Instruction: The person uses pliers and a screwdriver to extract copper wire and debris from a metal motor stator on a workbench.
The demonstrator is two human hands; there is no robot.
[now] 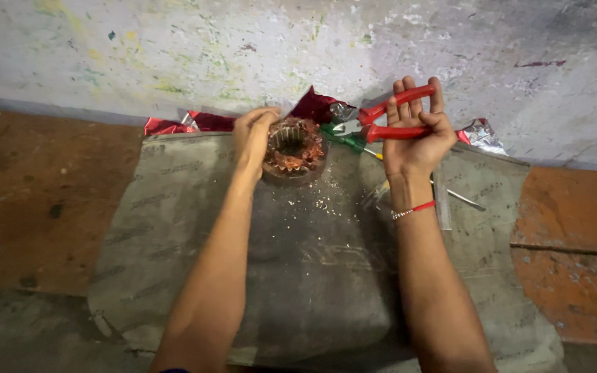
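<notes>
A round motor stator (294,148) with copper windings rests on a grey woven sack (312,276) near the wall. My left hand (253,135) grips its left rim. My right hand (416,131) holds red-handled pliers (388,121), whose metal jaws point left towards the stator's right edge. A red thread band circles my right wrist.
Crumpled red and silver foil wrappers (195,123) lie along the foot of the paint-flecked wall (298,48). A green-handled screwdriver (345,140) lies behind the pliers. A thin metal rod (466,200) rests right of my wrist. Small copper scraps are scattered before the stator. Reddish floor lies on both sides.
</notes>
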